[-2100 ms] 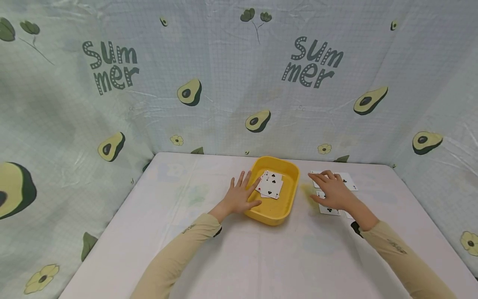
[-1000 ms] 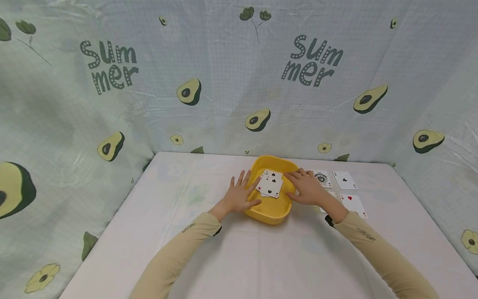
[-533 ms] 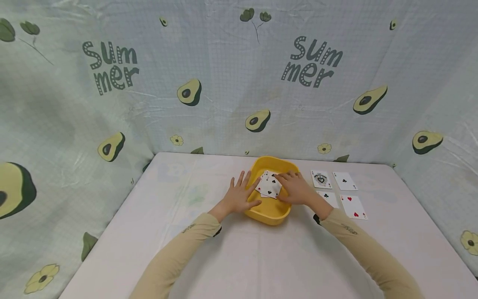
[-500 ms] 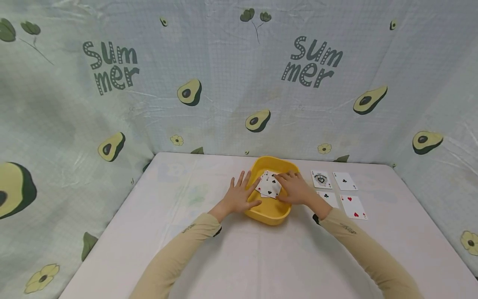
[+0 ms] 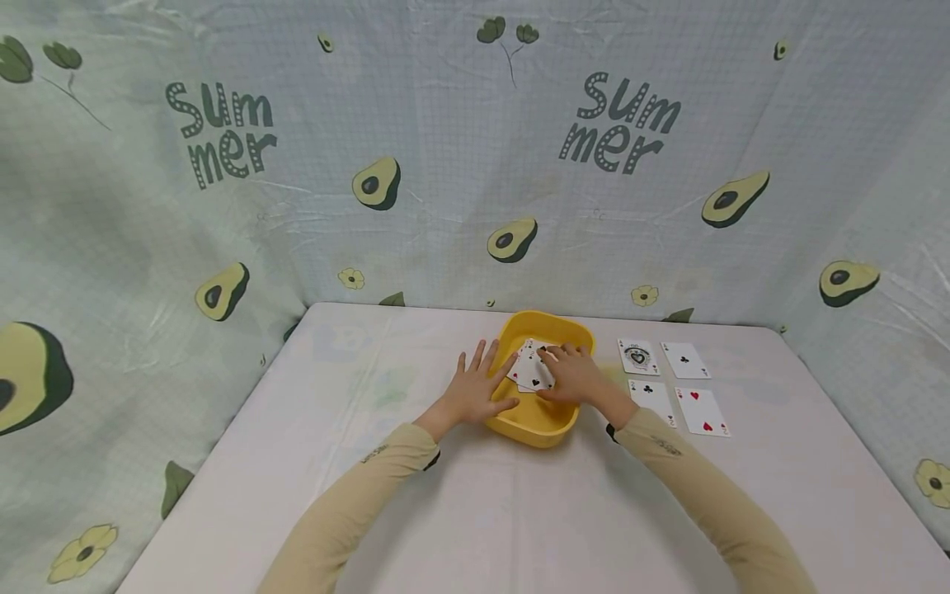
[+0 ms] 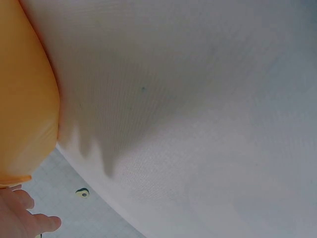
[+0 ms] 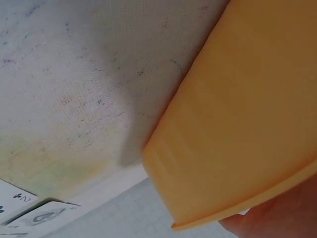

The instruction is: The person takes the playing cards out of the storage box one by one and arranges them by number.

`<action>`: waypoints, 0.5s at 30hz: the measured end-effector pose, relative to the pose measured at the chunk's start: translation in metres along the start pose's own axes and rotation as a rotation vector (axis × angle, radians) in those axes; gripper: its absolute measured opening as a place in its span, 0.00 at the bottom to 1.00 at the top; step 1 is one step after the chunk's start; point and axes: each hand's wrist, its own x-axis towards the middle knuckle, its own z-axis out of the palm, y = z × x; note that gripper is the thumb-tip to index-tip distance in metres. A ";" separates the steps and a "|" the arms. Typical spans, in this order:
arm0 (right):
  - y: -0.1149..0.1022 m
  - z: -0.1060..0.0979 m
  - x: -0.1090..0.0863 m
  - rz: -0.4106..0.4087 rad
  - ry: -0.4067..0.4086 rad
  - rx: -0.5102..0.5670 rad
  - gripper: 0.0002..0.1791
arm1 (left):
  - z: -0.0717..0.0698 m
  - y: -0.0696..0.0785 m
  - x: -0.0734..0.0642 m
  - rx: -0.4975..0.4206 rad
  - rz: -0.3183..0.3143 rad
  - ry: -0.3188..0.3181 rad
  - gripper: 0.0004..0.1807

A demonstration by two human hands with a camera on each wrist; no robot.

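Note:
A small stack of playing cards [image 5: 532, 373] lies face up in a yellow tray [image 5: 538, 436]; the top card shows black pips. My left hand [image 5: 471, 392] spreads its fingers over the tray's left rim. In the left wrist view, some fingers [image 6: 45, 222] show beside the tray's edge. Reaching in from the right, my right hand [image 5: 577, 377] has its fingertips over the cards and hides their right side. Nothing is seen gripped in it. The right wrist view shows the tray's outer wall [image 7: 242, 114], with part of the hand [image 7: 277, 215] at its rim.
Several cards lie face up in two rows right of the tray: an ornate ace [image 5: 638, 356], an ace of clubs [image 5: 685, 360], a two of clubs [image 5: 652, 402] and a two of hearts [image 5: 703, 411]. A patterned cloth [image 5: 445, 272] hangs behind the white table [image 5: 475, 511].
My right hand has moved left from above the table cards, across the tray's right rim, to the stack inside. The cards on the table are uncovered. My left hand stays put.

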 end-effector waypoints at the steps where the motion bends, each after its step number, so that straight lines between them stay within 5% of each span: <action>1: 0.000 0.000 0.001 0.003 -0.010 -0.006 0.41 | 0.000 0.000 0.000 -0.001 0.001 0.000 0.39; 15: 0.003 0.007 0.014 0.053 -0.077 -0.041 0.44 | 0.001 -0.002 0.001 -0.013 0.011 0.002 0.40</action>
